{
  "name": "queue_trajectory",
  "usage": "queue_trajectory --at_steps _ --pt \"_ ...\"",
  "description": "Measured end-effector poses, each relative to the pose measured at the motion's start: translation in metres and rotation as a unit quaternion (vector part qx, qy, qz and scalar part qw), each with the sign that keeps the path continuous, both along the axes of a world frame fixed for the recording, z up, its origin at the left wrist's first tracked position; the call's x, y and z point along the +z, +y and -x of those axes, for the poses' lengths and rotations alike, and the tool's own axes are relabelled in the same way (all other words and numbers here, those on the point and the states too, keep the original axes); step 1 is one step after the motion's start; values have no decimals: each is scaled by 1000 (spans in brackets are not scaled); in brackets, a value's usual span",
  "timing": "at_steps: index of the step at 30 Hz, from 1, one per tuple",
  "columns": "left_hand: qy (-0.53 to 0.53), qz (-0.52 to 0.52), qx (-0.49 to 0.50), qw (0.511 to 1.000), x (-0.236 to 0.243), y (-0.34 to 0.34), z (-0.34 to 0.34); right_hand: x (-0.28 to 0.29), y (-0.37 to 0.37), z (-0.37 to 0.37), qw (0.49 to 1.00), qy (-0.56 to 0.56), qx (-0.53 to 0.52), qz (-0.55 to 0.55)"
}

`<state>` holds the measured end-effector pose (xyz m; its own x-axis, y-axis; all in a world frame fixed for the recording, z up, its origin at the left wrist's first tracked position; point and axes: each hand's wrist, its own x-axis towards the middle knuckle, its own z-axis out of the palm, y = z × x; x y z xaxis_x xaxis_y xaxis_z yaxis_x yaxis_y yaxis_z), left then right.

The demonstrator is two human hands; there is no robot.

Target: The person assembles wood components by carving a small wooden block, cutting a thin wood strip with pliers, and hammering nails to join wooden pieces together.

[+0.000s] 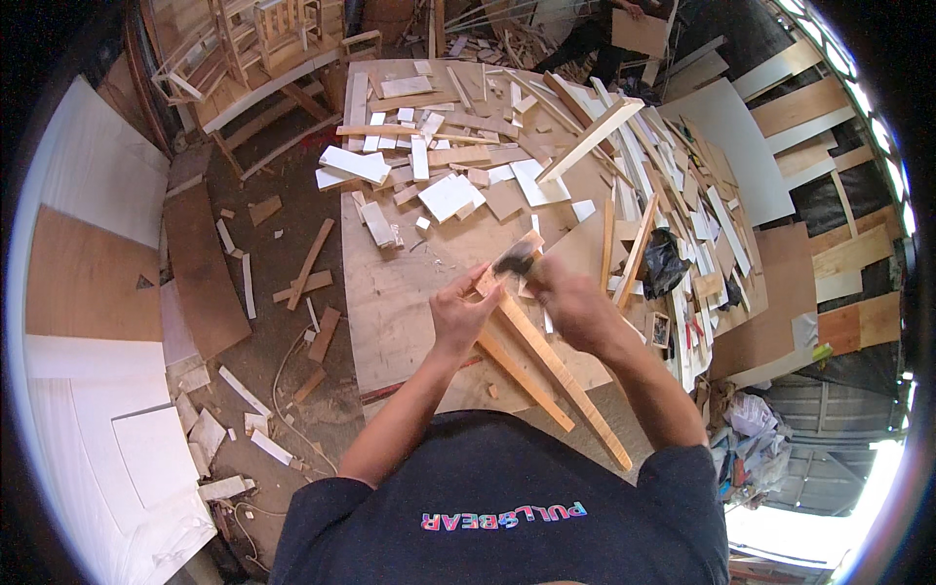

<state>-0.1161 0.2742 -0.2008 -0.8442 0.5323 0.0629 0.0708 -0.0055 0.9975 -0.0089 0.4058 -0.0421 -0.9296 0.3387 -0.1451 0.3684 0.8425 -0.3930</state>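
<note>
My left hand [462,308] is closed on the near-side end of a long wooden strip [561,375], thumb and fingers pinched at its top. Whether a nail sits between those fingertips is too small to tell. In my right hand [567,297], blurred by motion, is a hammer [513,259]; its dark head is just over the strip's end, right beside my left fingertips. A second wooden strip [526,380] lies under and to the left of the first. Both strips slant down to the right past the table's near edge.
Wood offcuts [448,195], many white-faced, cover the far part of the plywood table [380,312]. Long slats [639,244] and a black plastic bag [665,263] lie right. Boards [93,273] lean left, scraps litter the floor, and another person [595,44] is at the back.
</note>
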Motion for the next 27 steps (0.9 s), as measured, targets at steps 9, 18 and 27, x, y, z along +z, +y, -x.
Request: queue_trajectory --at_steps 9,18,27 --pt "8 -35 2 999 2 1 0 -3 -1 5 999 -31 -35 5" --pt "-7 -81 13 997 -15 8 -3 -16 -2 -4 999 7 -47 -25" --pt "-11 -7 -15 1000 3 0 -2 -38 7 -18 998 8 -37 -47"
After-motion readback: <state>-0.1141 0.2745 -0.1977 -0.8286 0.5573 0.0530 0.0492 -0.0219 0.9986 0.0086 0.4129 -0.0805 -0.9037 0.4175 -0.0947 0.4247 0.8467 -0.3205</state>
